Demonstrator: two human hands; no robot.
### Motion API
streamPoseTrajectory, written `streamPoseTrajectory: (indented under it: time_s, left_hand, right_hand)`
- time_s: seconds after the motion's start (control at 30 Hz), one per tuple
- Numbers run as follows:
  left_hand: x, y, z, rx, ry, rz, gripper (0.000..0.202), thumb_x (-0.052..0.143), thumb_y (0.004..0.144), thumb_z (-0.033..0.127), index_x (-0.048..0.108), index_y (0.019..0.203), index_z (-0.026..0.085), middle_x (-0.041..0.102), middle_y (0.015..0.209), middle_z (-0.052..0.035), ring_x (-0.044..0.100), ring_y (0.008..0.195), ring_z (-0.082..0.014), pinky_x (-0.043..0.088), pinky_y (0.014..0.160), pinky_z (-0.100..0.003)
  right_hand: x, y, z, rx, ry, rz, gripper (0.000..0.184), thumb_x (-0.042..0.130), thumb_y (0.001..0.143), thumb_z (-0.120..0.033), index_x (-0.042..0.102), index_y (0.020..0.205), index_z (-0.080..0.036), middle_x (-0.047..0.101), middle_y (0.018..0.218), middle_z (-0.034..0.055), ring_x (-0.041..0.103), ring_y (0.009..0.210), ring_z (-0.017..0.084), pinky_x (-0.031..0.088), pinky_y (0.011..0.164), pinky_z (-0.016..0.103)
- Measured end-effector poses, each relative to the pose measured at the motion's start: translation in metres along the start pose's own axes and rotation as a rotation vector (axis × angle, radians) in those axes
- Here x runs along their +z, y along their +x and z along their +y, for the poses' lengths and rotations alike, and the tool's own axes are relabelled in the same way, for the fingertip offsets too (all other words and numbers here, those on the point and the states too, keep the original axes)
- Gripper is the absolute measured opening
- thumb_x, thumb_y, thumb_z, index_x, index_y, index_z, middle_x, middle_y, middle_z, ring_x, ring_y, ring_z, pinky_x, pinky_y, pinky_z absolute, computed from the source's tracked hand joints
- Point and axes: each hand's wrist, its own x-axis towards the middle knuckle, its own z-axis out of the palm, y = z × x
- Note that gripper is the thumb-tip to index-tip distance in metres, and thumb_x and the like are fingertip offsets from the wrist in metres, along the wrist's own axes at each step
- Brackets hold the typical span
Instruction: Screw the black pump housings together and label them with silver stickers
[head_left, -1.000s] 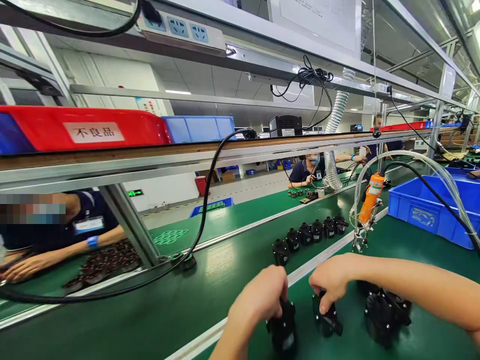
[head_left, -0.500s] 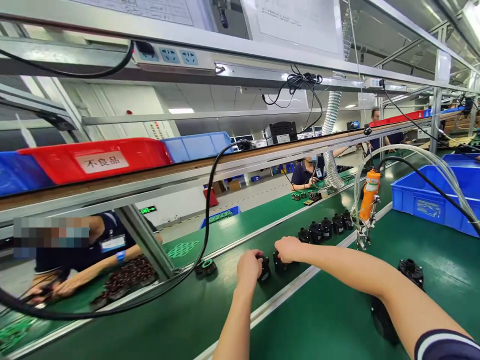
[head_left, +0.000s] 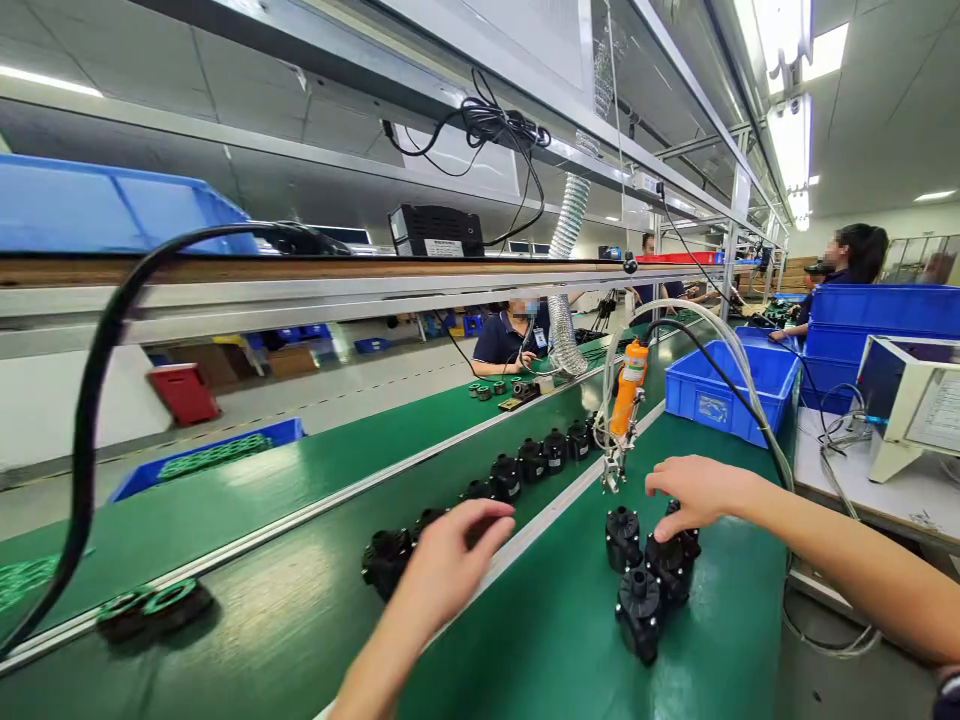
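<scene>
My left hand (head_left: 454,560) hovers above the green belt with thumb and fingers apart, holding nothing. Just behind it stands a black pump-like housing (head_left: 386,562), and my hand partly hides another one. A row of such housings (head_left: 531,460) runs away along the belt. My right hand (head_left: 701,490) is over a cluster on the near green surface, its fingers spread. Its thumb is close to one black housing (head_left: 667,570); whether they touch I cannot tell. Beside that stand a housing (head_left: 622,538) to the left and a nearer housing (head_left: 637,610).
An orange electric screwdriver (head_left: 628,390) hangs past the cluster, near a blue bin (head_left: 705,390). Dark parts with green rings (head_left: 176,605) lie at left on the belt. A thick black cable (head_left: 94,430) loops down at left. A co-worker (head_left: 510,335) sits across the line.
My view has swung right. Both hands have let go of the housings on the belt; my right hand has moved over to the cluster on the near surface.
</scene>
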Motion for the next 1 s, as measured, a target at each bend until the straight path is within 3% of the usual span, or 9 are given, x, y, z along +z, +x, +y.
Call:
streamPoseTrajectory:
  time_s: [0.13, 0.2, 0.3, 0.4, 0.5, 0.63, 0.73, 0.9, 1.0]
  left_hand:
    - [0.082, 0.010, 0.058, 0.162, -0.124, -0.155, 0.041, 0.061, 0.095, 0.040, 0.077, 0.127, 0.020, 0.076, 0.123, -0.0138, 0.073, 0.099, -0.0291, 0.059, 0.089, -0.040]
    - [0.115, 0.022, 0.072, 0.195, -0.148, -0.189, 0.044, 0.067, 0.092, 0.035, 0.075, 0.132, 0.020, 0.075, 0.132, -0.0138, 0.072, 0.110, -0.0308, 0.058, 0.096, -0.041]
    - [0.142, 0.038, 0.078, 0.204, -0.151, -0.231, 0.034, 0.075, 0.084, 0.027, 0.083, 0.117, 0.022, 0.082, 0.121, -0.0091, 0.073, 0.113, -0.0308, 0.056, 0.101, -0.039]
    - [0.139, 0.037, 0.073, 0.151, -0.132, -0.198, 0.025, 0.071, 0.086, 0.023, 0.085, 0.107, 0.020, 0.084, 0.113, -0.0090, 0.074, 0.110, -0.0302, 0.054, 0.101, -0.040]
    - [0.114, 0.022, 0.063, 0.073, -0.097, -0.167, 0.025, 0.069, 0.086, 0.024, 0.084, 0.105, 0.018, 0.084, 0.113, -0.0107, 0.074, 0.108, -0.0316, 0.053, 0.099, -0.042]
    - [0.075, -0.010, 0.055, 0.016, -0.066, -0.240, 0.020, 0.070, 0.084, 0.024, 0.084, 0.098, 0.021, 0.084, 0.107, -0.0066, 0.074, 0.100, -0.0292, 0.054, 0.087, -0.038]
    - [0.064, -0.035, 0.064, 0.031, -0.069, -0.312, 0.017, 0.070, 0.086, 0.022, 0.081, 0.098, 0.024, 0.082, 0.105, -0.0033, 0.072, 0.098, -0.0259, 0.053, 0.085, -0.034]
    - [0.090, -0.055, 0.090, 0.292, 0.151, -0.316, 0.026, 0.067, 0.103, 0.039, 0.072, 0.123, 0.025, 0.077, 0.109, -0.0077, 0.070, 0.099, -0.0268, 0.053, 0.082, -0.034]
    - [0.118, -0.050, 0.095, 0.430, 0.426, -0.294, 0.039, 0.069, 0.099, 0.058, 0.072, 0.113, 0.022, 0.075, 0.096, -0.0085, 0.071, 0.088, -0.0287, 0.047, 0.065, -0.034]
  right_hand:
    - [0.035, -0.023, 0.027, -0.088, -0.020, 0.071, 0.067, 0.072, 0.089, -0.074, 0.069, 0.126, -0.018, 0.070, 0.110, 0.0127, 0.063, 0.106, 0.032, 0.049, 0.080, 0.037]
    - [0.047, -0.021, 0.028, -0.164, -0.021, 0.104, 0.062, 0.063, 0.097, -0.073, 0.067, 0.129, -0.021, 0.069, 0.110, 0.0098, 0.062, 0.106, 0.027, 0.048, 0.083, 0.035]
    - [0.061, -0.015, 0.026, -0.265, -0.053, 0.147, 0.059, 0.054, 0.102, -0.073, 0.066, 0.129, -0.021, 0.068, 0.104, 0.0075, 0.060, 0.100, 0.024, 0.046, 0.078, 0.033]
    - [0.073, -0.010, 0.027, -0.355, -0.109, 0.171, 0.056, 0.045, 0.106, -0.071, 0.068, 0.122, -0.022, 0.068, 0.096, 0.0069, 0.059, 0.093, 0.023, 0.041, 0.069, 0.032]
    - [0.083, -0.009, 0.032, -0.412, -0.144, 0.194, 0.056, 0.038, 0.109, -0.069, 0.069, 0.117, -0.023, 0.069, 0.092, 0.0069, 0.059, 0.089, 0.022, 0.035, 0.062, 0.031]
    - [0.090, -0.008, 0.036, -0.436, -0.132, 0.232, 0.054, 0.039, 0.110, -0.066, 0.070, 0.119, -0.022, 0.071, 0.090, 0.0068, 0.061, 0.086, 0.021, 0.035, 0.061, 0.031]
    - [0.090, -0.005, 0.037, -0.437, -0.116, 0.247, 0.051, 0.042, 0.110, -0.064, 0.070, 0.119, -0.022, 0.071, 0.088, 0.0068, 0.062, 0.086, 0.021, 0.037, 0.061, 0.031]
    - [0.087, -0.001, 0.035, -0.446, -0.139, 0.260, 0.050, 0.046, 0.108, -0.065, 0.070, 0.116, -0.022, 0.071, 0.089, 0.0065, 0.063, 0.087, 0.021, 0.038, 0.061, 0.030]
    - [0.088, -0.002, 0.033, -0.450, -0.177, 0.282, 0.050, 0.048, 0.107, -0.065, 0.070, 0.112, -0.021, 0.071, 0.088, 0.0061, 0.063, 0.085, 0.022, 0.037, 0.060, 0.031]
